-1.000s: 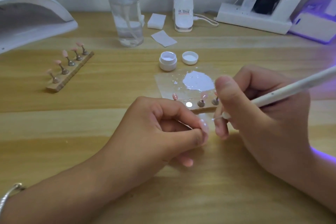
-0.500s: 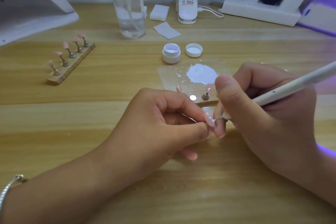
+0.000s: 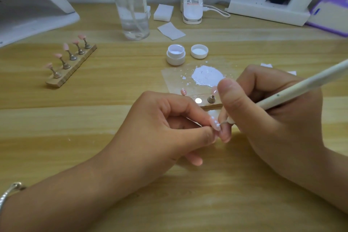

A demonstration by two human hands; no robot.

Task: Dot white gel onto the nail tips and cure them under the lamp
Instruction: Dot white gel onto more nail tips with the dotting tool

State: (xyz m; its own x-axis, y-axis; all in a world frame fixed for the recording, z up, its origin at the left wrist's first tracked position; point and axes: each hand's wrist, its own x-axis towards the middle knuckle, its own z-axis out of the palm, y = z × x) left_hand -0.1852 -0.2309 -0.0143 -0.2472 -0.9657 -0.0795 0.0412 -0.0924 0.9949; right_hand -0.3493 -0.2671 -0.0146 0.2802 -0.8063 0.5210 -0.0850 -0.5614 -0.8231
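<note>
My left hand [image 3: 165, 128] pinches a pink nail tip [image 3: 271, 123] on its small stand, a few white dots showing on it. My right hand [image 3: 267, 117] grips a white dotting pen [image 3: 301, 88] like a pencil, its fine metal point touching the tip. Behind my hands a clear palette sheet [image 3: 173, 79] carries a puddle of white gel [image 3: 207, 77]. A wooden holder [image 3: 212, 104], partly hidden by my fingers, bears two more pink tips. The open gel pot [image 3: 176, 54] and its lid [image 3: 199, 51] sit beyond. The white curing lamp [image 3: 32, 9] stands at far left.
A second wooden holder [image 3: 75, 68] with several pink tips lies at left. A clear pump bottle [image 3: 131, 5], white pads [image 3: 163, 11], a wipe [image 3: 171, 31], a small desk-lamp base [image 3: 192, 0], a power strip [image 3: 267, 12] and a purple-lit device [image 3: 331, 11] line the back.
My hands have come together: the pen point moved onto the nail tip and white dots now show on it. The view has tilted slightly downward.
</note>
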